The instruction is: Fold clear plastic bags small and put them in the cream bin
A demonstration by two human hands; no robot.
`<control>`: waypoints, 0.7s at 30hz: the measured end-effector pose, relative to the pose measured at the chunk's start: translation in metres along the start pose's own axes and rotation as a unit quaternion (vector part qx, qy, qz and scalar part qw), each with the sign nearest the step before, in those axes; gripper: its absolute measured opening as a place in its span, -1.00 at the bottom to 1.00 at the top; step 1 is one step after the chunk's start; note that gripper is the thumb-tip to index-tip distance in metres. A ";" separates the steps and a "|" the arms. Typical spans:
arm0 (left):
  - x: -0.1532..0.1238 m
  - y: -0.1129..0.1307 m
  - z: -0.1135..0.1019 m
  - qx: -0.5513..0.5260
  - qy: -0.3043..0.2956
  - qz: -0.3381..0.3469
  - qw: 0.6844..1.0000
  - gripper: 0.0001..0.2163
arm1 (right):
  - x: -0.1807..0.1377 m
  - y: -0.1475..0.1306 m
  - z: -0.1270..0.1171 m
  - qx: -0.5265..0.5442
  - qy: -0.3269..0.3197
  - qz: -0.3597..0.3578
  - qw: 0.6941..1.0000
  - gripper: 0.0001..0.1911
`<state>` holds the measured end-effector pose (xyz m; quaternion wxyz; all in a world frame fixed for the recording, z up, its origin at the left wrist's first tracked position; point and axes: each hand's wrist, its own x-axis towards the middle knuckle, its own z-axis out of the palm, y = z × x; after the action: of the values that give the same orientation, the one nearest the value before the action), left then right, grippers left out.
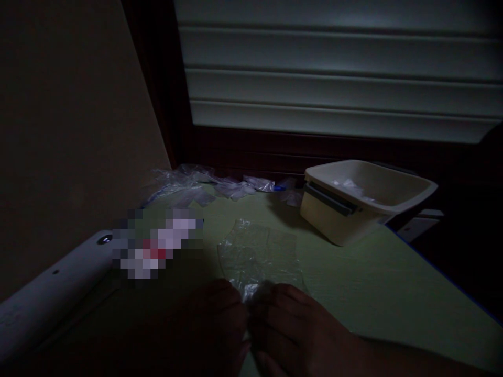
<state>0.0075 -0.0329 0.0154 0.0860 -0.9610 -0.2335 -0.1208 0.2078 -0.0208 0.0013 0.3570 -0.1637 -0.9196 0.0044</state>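
A clear plastic bag (263, 251) lies spread on the green tabletop (353, 293), its near end gathered between my two hands. My left hand (222, 322) is closed on the bag's near edge, with fingers curled and mostly in shadow. Close beside it, my right hand (293, 327) is curled over the same end, knuckles up. The fingertips of both hands are hidden, and the dim light hides whether anything is inside the bag.
Crumpled clear plastic (192, 180) lines the table's back edge. At the back right stands a cream bin (330, 217) with a grey handle and some plastic inside. A long white object (66, 288) and a blurred-out item (157, 246) lie at left. The table's blue edge (440, 272) runs along the right.
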 end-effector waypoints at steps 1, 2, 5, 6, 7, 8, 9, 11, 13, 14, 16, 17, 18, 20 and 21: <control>0.004 -0.004 0.000 -0.017 0.014 0.006 1.000 -0.86 | -0.001 0.000 0.001 0.002 -0.004 0.001 1.000 -0.75; 0.007 -0.006 0.001 -0.022 0.009 0.003 1.000 -0.87 | -0.001 0.000 0.001 0.001 -0.008 0.004 1.000 -0.76; 0.008 -0.008 -0.002 -0.023 0.001 0.000 1.000 -0.90 | -0.002 0.001 0.001 -0.017 -0.026 0.018 0.999 -0.78; 0.007 -0.007 -0.004 -0.023 -0.003 0.004 1.000 -0.91 | -0.002 0.001 0.000 -0.023 -0.036 0.026 0.999 -0.78; 0.007 -0.007 -0.005 -0.023 -0.009 0.008 1.000 -0.92 | -0.002 0.001 -0.002 -0.027 -0.051 0.039 0.998 -0.79; 0.006 -0.007 -0.006 -0.024 -0.013 0.010 1.000 -0.93 | -0.001 0.001 -0.004 -0.026 -0.072 0.058 0.995 -0.78; 0.006 -0.007 -0.006 -0.023 -0.015 0.010 1.000 -0.93 | 0.000 0.001 -0.007 -0.022 -0.096 0.079 0.992 -0.77; 0.006 -0.007 -0.004 -0.023 -0.013 0.008 1.000 -0.89 | 0.004 0.001 -0.012 -0.012 -0.136 0.122 0.983 -0.75; 0.005 -0.007 -0.002 -0.025 -0.011 0.008 1.000 -0.86 | 0.008 0.002 -0.019 -0.006 -0.159 0.152 0.975 -0.74; 0.005 -0.007 -0.001 -0.025 -0.012 0.008 1.000 -0.85 | 0.010 0.003 -0.021 -0.005 -0.165 0.161 0.973 -0.74; 0.005 -0.007 0.000 -0.020 -0.009 0.006 1.000 -0.85 | 0.012 0.006 -0.026 -0.008 -0.174 0.181 0.968 -0.75; 0.005 -0.006 0.000 -0.017 -0.006 0.009 1.000 -0.85 | 0.013 0.008 -0.027 -0.009 -0.177 0.193 0.965 -0.75; 0.005 -0.006 0.000 -0.012 -0.002 0.012 1.000 -0.84 | 0.013 0.010 -0.028 -0.009 -0.178 0.207 0.962 -0.75; 0.006 -0.006 -0.001 -0.002 0.009 0.014 1.000 -0.83 | 0.012 0.014 -0.029 -0.004 -0.174 0.230 0.958 -0.74; 0.006 -0.006 -0.001 0.005 0.015 0.014 1.000 -0.83 | 0.011 0.016 -0.028 0.000 -0.171 0.237 0.956 -0.72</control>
<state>0.0096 -0.0257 0.0184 0.0964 -0.9618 -0.2191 -0.1325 0.2235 -0.0056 0.0274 0.1831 -0.3736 -0.9019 0.1164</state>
